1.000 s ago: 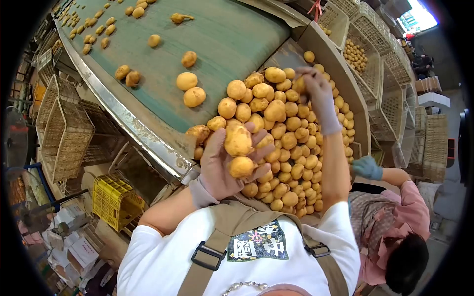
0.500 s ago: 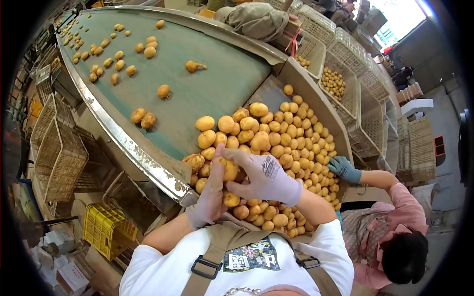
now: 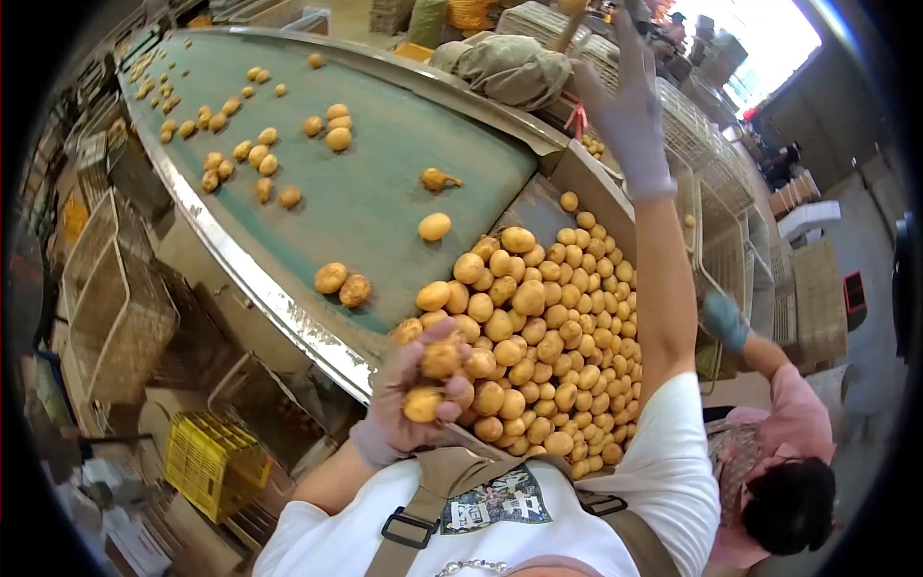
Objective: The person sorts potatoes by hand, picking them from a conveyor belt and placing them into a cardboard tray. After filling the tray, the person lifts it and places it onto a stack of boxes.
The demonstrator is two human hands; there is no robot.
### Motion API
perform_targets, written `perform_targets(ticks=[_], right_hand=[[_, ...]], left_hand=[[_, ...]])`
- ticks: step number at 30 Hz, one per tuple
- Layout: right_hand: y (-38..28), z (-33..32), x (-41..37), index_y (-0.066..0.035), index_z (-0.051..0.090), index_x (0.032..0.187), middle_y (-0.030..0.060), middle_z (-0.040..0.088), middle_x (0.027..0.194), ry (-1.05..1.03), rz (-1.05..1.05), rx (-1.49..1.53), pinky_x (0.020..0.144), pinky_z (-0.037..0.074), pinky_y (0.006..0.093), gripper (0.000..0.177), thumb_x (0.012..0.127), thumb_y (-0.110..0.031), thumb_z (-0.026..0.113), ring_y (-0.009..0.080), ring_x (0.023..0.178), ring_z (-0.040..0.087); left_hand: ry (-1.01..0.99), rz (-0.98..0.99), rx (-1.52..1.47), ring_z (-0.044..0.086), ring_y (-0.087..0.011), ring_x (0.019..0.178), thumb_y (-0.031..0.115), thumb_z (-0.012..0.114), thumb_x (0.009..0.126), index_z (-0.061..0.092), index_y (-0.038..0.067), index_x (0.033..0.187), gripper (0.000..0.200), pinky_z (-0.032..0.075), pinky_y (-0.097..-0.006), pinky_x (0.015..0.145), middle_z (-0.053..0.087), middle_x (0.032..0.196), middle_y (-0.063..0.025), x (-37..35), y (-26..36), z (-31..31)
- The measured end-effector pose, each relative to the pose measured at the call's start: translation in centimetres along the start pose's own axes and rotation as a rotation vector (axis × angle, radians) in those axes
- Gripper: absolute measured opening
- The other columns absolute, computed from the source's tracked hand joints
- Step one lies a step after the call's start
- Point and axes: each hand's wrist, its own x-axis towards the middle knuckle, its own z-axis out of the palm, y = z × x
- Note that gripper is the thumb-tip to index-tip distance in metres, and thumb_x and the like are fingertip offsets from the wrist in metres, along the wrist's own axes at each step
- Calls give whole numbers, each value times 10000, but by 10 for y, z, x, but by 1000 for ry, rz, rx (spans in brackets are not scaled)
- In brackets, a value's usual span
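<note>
Here at the belt's end, the left hand [image 3: 392, 396] is cupping at least two potatoes [image 3: 441, 361], its grip clamped around them just over the near edge of the heap [image 3: 553, 332]. And the right hand [image 3: 623, 111]? It's hanging high past the bay wall [image 3: 604, 189], a bit blurred, its fingers standing apart, nothing showing in that grip. So the step in hand, I'm judging, is hand-picking, with one hand holding and the other free. The next move is calling, I'd say, for curled left fingers, since a loose potato could be rolling back down.

Now the containers! The bay is carrying that whole yellow heap, and the green belt [image 3: 375, 192] is bearing scattered potatoes. Beyond the wall, pale lattice crates [image 3: 723, 188] are standing in a row; small potatoes [image 3: 593, 147] are peeping from one, partly hidden. Over on the left, a yellow crate [image 3: 216, 466] is sitting low; I'm not making out its contents. A co-worker's gloved hand [image 3: 726, 322] is showing near the pale crates.
</note>
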Motion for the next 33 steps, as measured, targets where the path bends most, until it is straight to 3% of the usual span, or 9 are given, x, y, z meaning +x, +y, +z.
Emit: perform_targets(ticks=[7,12,16,18,20,21,24,28,33], right_hand=[[-7,-17,-252,-134,567,1436,217,541,1456,-1024,129,321,1131,393,470,490,982,-311,621,386,1345,511],[-65,-38,-238,-50,654,1227,184,674,1218,-610,2,213,877,539,465,403,831,-109,704,344,1041,673],[-140,-33,-242,-67,637,1211,152,669,1227,-1155,11,256,862,544,399,431,790,-82,728,323,1037,678],[-130,-21,-252,-68,583,1314,127,673,1198,-1139,115,295,841,537,343,445,876,-94,656,245,924,682],[-118,-28,-259,-60,575,1346,117,669,1210,-923,418,630,845,530,320,425,925,-111,609,202,908,667],[-130,-44,-234,-29,566,1374,122,667,1225,-955,597,737,876,520,306,423,959,-112,566,164,958,644],[-141,-48,-221,9,561,1358,191,681,1162,-931,497,1127,886,529,364,435,968,-182,593,267,1011,679],[-150,0,-236,-86,557,1395,163,598,1341,-1077,-45,686,883,535,391,498,898,-98,593,308,1016,668],[-151,12,-239,-126,569,1313,162,628,1235,-1103,33,561,855,543,460,544,808,-282,694,379,995,662]], left_hand=[[-125,274,-264,568,-173,840,451,524,1022,596,179,1413,481,512,-289,658,659,1210,-111,-53,36,-22],[-85,391,-261,577,-172,839,449,546,1007,617,149,1383,487,528,-292,648,667,1191,-115,-60,34,-24],[-110,282,-311,579,-168,879,439,547,999,578,150,1424,514,509,-281,654,641,1243,-104,-52,19,-18],[-221,229,-408,610,-240,1126,459,527,1004,559,147,1443,540,552,-360,867,586,1399,-144,-57,13,-21],[71,442,-155,482,-320,1389,493,500,1006,536,147,1463,574,400,-505,1152,481,1531,-170,-63,-3,-8],[13,424,-78,340,-347,1495,527,482,1004,513,151,1482,609,163,-585,1256,420,1578,-168,-60,-10,-9],[12,286,-216,293,-365,1510,565,481,996,511,201,1496,620,160,-661,1223,406,1587,-161,-54,-23,-11],[-155,188,-345,340,-342,1478,549,448,1021,484,215,1498,584,314,-573,1193,475,1527,-127,-68,-26,-20],[-76,368,-272,377,-273,1437,476,555,985,544,215,1459,540,394,-495,1114,530,1477,-81,-98,-21,-26]])
